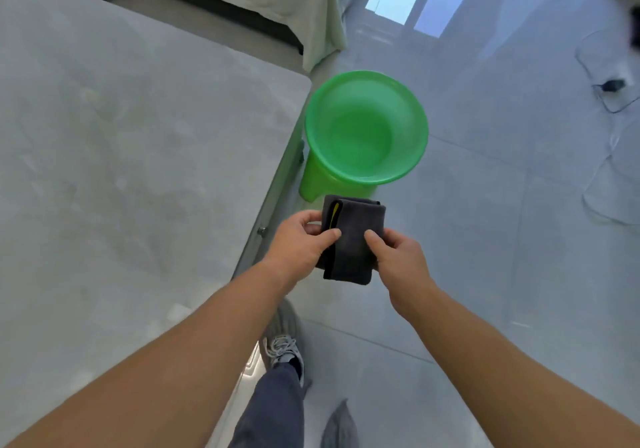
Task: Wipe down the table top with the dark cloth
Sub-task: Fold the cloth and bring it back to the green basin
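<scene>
I am looking at the pale table top (121, 136) stretching away to the left of my fingers. My left hand (301, 243) is pinching the folded dark cloth (353, 239) at its left edge, thumb on top. The cloth is hanging between both sets of fingers, just off the table's edge. My right hand (398, 257) is pinching its right side. Beyond the fingertips a green basin (363, 125) is standing.
</scene>
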A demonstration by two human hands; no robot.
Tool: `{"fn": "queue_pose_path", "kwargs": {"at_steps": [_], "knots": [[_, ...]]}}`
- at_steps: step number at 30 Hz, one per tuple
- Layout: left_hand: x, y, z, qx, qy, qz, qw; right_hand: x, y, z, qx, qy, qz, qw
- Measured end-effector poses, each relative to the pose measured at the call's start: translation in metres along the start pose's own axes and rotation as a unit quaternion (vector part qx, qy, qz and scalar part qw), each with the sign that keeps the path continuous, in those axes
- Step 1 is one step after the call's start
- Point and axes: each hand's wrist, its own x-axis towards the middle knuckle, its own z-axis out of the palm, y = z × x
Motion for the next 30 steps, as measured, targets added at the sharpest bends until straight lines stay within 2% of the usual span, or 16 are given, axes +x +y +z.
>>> {"fn": "queue_pose_path", "kwargs": {"at_steps": [7, 11, 15, 17, 22, 26, 30], "knots": [[0.120, 0.007, 0.013, 0.074, 0.005, -0.015, 0.997, 0.108, -0.010, 0.012, -0.038, 0.042, -0.023, 0.998], [0.170, -0.001, 0.019, 0.101, 0.004, -0.025, 0.995, 0.156, 0.002, 0.007, -0.100, 0.038, -0.056, 0.993], [0.202, -0.004, 0.025, 0.113, 0.010, -0.022, 0.993, 0.194, 0.013, 0.002, -0.170, -0.004, -0.097, 0.981], [0.212, -0.004, 0.028, 0.122, 0.019, -0.015, 0.992, 0.207, 0.014, 0.000, -0.225, -0.017, -0.124, 0.966], [0.221, -0.001, 0.036, 0.152, 0.037, 0.000, 0.988, 0.226, 0.013, -0.006, -0.401, 0.009, -0.199, 0.894], [0.223, -0.002, 0.037, 0.221, 0.042, 0.032, 0.974, 0.238, 0.013, -0.011, -0.458, 0.013, -0.241, 0.855], [0.220, -0.009, 0.033, 0.356, 0.008, 0.072, 0.932, 0.245, 0.016, -0.013, -0.472, 0.023, -0.264, 0.841]]}}
